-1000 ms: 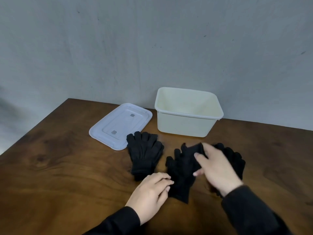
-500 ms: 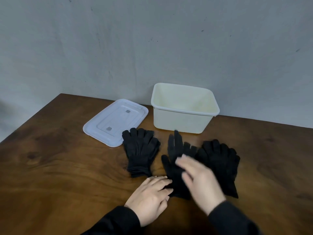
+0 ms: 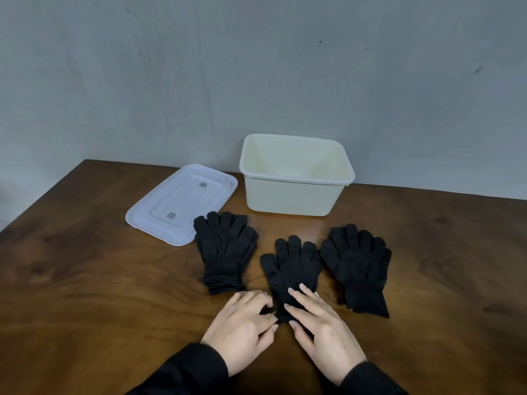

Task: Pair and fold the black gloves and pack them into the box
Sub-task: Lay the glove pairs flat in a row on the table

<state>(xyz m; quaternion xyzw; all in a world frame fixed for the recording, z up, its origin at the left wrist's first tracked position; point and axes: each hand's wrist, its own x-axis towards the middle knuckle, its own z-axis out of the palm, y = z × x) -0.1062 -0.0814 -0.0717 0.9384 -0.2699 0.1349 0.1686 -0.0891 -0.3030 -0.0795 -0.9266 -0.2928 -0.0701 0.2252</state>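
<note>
Three stacks: black gloves lie in three groups on the tabletop point(image 3: 85, 280); left stack point(image 3: 225, 252), middle stack point(image 3: 293, 269), right stack point(image 3: 356, 263)
Axis: middle stack runs cuff-near, fingertips-far, pointing toward the box point(image 3: 293, 195)
Left hand point(image 3: 242, 323): fingers curled loosely, tips at the cuff's left edge; whether it pinches the cloth cannot be told
Right hand point(image 3: 322, 326): flat, fingers extended, pressing on the cuff
Nearer hand: both equally at the cuff
Box: uncovered, nothing seen inside, beyond the gloves
Lid point(image 3: 182, 203): flat, left of box
Judgement: fold likely goes cuff toward fingertips
</note>
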